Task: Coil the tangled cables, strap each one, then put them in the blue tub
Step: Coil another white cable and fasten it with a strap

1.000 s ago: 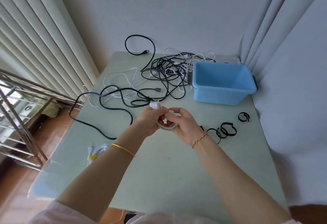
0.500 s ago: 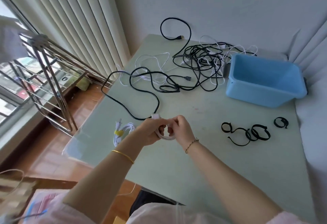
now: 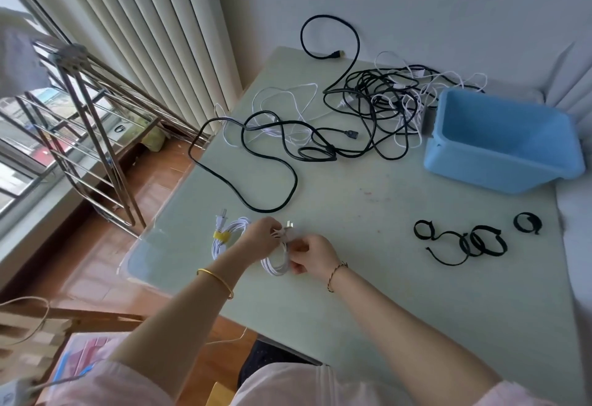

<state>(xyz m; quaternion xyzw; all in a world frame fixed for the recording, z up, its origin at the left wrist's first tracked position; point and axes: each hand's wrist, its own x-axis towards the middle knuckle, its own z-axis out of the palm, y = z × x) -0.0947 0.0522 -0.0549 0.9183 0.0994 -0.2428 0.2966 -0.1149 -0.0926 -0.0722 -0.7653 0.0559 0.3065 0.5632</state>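
Note:
A small coil of white cable point(image 3: 276, 264) hangs between my two hands above the near left part of the pale green table point(image 3: 384, 277). My left hand point(image 3: 261, 236) grips its top by the plug, and my right hand point(image 3: 312, 258) pinches the coil from the right. Just left of them lies a second white coil point(image 3: 229, 233) bound with a yellow strap. Several black straps point(image 3: 471, 242) lie to the right. The blue tub point(image 3: 499, 146) stands at the far right with nothing visible inside. Tangled black and white cables point(image 3: 368, 117) cover the back of the table.
A metal rack point(image 3: 83, 123) stands on the wooden floor left of the table, beside vertical blinds point(image 3: 153, 21). A long black cable point(image 3: 256, 181) loops over the table's left edge. White curtain fabric point(image 3: 573, 213) borders the right side.
The view has swung left and downward. My hands with the white coil have come closer to the near left table edge, beside the strapped coil. The coil now hangs lower.

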